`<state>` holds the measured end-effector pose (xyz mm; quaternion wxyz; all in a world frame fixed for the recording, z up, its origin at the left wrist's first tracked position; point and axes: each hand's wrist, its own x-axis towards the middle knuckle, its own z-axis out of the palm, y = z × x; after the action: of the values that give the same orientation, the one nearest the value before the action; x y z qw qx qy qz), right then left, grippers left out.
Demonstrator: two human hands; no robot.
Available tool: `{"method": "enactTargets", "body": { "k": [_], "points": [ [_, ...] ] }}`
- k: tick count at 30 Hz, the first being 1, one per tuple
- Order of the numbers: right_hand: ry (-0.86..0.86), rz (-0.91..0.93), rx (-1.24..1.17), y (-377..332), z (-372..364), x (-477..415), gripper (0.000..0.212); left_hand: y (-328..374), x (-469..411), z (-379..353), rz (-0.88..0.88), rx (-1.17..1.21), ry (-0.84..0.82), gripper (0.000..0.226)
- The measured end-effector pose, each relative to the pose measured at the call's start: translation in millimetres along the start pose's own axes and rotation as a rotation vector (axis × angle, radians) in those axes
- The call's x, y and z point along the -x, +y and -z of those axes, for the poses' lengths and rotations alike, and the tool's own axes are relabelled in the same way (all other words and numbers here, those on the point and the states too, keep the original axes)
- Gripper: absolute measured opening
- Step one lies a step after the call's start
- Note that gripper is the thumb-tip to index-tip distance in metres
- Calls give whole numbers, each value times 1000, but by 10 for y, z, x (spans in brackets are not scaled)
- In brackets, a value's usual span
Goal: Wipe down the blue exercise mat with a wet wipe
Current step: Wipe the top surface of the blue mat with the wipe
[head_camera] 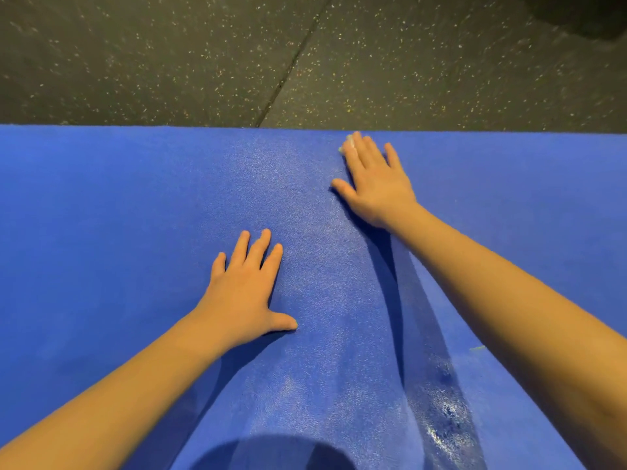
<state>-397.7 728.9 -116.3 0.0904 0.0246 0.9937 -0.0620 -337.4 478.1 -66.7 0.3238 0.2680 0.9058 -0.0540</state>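
At the bottom right of the frame a wet patch (pixel 444 415) glistens on the blue exercise mat (pixel 101 215). Just left of centre, the left hand (pixel 244 286) lies flat on the mat, fingers straight and spread, holding nothing. Farther up, right of centre, the right hand (pixel 376 184) also presses flat with straight fingers. Only a pale sliver of the wet wipe (pixel 348 143) shows, peeking out beneath the index fingertip, near the mat's far edge. Beyond that edge, the dark speckled floor (pixel 152 56) fills the top of the frame.
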Motion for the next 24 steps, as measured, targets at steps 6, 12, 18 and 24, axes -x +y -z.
{"method": "enactTargets", "body": {
  "k": [6,12,18,24],
  "points": [
    [5,-169,-138,-155,12,31,74,57,32,-61,9,-69,30,115],
    [22,-61,-52,236,10,228,68,63,32,-74,17,-27,31,114],
    [-35,50,-141,-111,-107,606,77,58,25,-148,28,-8,53,120],
    [11,-97,-80,152,-97,700,68,68,25,-185,37,19,94,122]
  ]
}}
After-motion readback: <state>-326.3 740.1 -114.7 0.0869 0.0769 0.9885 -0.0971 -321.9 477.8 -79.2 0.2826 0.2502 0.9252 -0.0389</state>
